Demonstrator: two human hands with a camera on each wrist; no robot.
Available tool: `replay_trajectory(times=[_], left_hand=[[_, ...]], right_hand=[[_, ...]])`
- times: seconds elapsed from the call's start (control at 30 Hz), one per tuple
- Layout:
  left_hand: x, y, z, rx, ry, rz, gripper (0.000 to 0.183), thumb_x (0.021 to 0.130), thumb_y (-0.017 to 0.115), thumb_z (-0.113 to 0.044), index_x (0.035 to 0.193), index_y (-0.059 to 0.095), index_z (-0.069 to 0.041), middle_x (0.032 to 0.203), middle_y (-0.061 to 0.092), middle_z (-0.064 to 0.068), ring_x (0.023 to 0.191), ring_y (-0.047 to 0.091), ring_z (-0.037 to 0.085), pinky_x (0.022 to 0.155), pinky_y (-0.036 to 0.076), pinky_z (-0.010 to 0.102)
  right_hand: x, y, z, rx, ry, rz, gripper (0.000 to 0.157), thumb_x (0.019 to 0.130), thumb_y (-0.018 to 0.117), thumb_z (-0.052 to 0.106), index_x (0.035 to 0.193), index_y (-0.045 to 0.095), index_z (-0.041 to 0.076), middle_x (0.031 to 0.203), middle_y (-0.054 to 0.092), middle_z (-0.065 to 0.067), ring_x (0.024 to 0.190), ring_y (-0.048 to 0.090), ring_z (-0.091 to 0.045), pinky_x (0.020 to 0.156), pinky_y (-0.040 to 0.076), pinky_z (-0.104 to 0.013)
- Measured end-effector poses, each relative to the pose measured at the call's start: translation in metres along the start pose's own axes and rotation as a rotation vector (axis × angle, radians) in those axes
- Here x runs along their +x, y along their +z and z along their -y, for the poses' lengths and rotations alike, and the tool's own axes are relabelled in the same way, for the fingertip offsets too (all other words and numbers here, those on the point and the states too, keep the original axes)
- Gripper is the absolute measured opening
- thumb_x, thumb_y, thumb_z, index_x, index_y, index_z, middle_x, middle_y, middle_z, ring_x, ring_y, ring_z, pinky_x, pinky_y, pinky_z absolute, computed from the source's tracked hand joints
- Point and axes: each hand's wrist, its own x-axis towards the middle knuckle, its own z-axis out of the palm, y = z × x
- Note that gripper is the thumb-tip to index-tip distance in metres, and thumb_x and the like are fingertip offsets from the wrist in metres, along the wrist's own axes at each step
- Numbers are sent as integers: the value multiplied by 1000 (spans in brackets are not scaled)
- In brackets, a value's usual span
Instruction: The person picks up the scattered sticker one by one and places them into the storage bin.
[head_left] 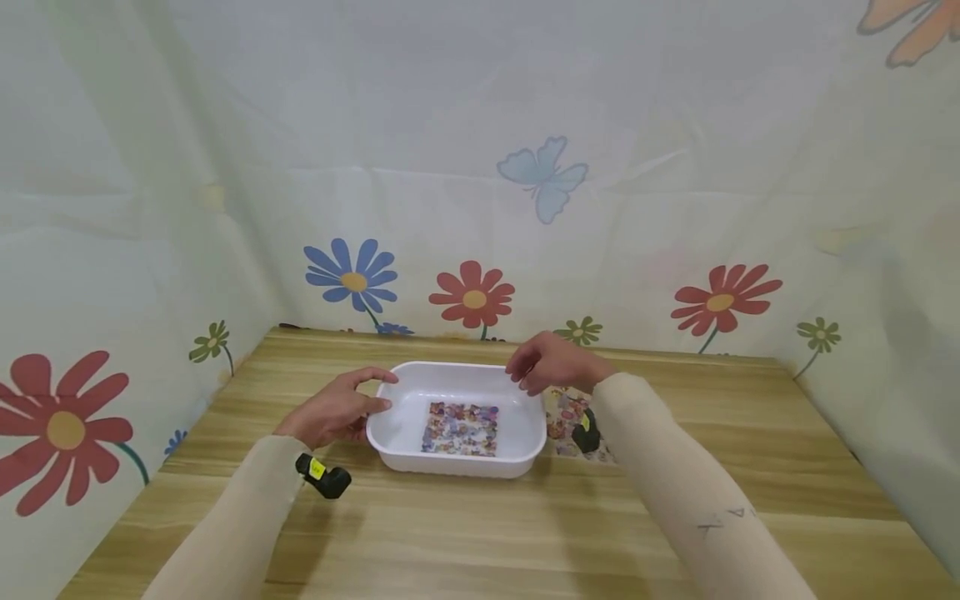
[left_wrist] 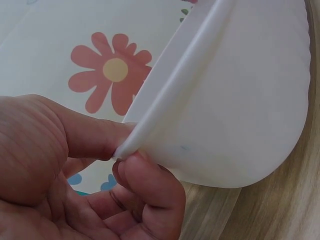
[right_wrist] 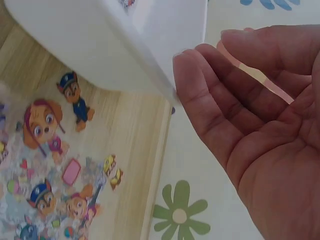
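A white plastic basin (head_left: 457,468) is on the wooden table in the head view. Inside it lies a rectangular sheet of small colourful stickers (head_left: 460,429). My left hand (head_left: 337,408) pinches the basin's left rim between thumb and fingers, as the left wrist view shows closely. At the back right corner, my right hand (head_left: 557,363) has its fingers loosely bent at the rim, thumb apart. Whether a fingertip touches the rim I cannot tell. A second, see-through sticker sheet (head_left: 562,423) with cartoon puppies lies right of the basin, partly covered by my right forearm.
The wooden tabletop (head_left: 450,542) stretches around the basin. Pale cloth walls (head_left: 630,250) printed with flowers and a butterfly close off the back and sides. A small black camera (head_left: 324,477) is strapped at my left wrist, another (head_left: 587,432) at my right.
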Motion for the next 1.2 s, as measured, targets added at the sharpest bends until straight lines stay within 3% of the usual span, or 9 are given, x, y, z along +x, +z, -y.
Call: replay_trajectory(times=[0.43,0.67,1.2], left_hand=[[2,-1,0,3,3,11,52,103,64,-16,152,48,-22,140,50,22,82,60,27,64,53,31],[1,0,2,-6,27,19,51,104,63,-15,152,47,-20,137,50,23,77,58,25,64,52,32],[7,-1,5,-14,16,7,50,103,64,-15,150,50,-21,139,51,22,80,60,26,64,53,30]], right_hand=[[-18,-17,-19,13,16,-58,34,88,71,-3,121,71,-4,114,71,-23,92,68,-23,84,64,-39],[-26,-22,-31,-1,9,-64,36,85,70,-7,121,69,-9,114,71,-28,91,67,-20,82,63,-37],[-44,-32,-69,-82,124,-109,41,81,69,-3,122,67,-8,114,71,-23,92,67,-22,81,61,-37]])
